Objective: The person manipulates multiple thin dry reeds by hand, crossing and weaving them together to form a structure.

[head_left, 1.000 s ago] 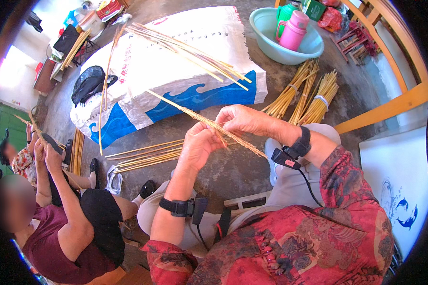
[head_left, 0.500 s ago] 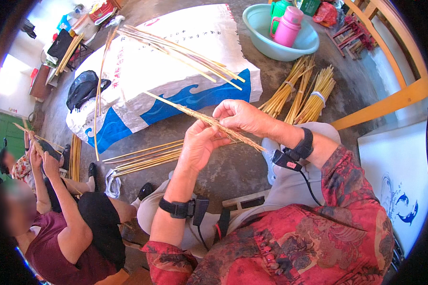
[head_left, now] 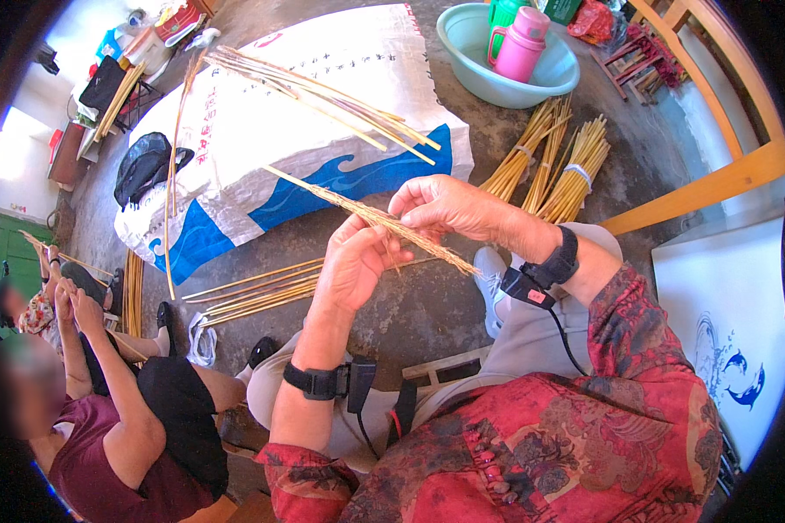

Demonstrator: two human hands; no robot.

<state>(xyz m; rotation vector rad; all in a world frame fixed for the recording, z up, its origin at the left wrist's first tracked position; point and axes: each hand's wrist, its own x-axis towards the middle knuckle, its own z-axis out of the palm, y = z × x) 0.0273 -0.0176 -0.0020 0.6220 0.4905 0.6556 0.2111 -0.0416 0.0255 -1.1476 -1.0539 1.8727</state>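
Observation:
A pale straw stalk with a bushy seed head [head_left: 445, 256] runs diagonally in front of me, its thin end toward the upper left. My left hand [head_left: 353, 261] has its fingers closed on the seed-head part from below. My right hand [head_left: 440, 209] pinches it a little farther right, fingers curled. Black straps with devices circle both my forearms. Under and beyond my hands, long loose stalks [head_left: 244, 296] lie on the concrete floor. More stalks [head_left: 323, 96] lie across a white-and-blue woven sheet [head_left: 253, 148], with a black bag [head_left: 144, 166] at its left.
A pale-blue basin [head_left: 467, 61] holds pink and green flasks. Tied straw bundles [head_left: 576, 174] lie right of the sheet. A wooden chair frame [head_left: 698, 192] and white panel [head_left: 720, 296] stand at right. Two co-workers [head_left: 113, 418] sit at left, holding stalks.
The surroundings have shifted slightly up and left in the picture. Both my hands keep hold of the stalk, with small finger movements. The co-workers' hands at left have moved a little.

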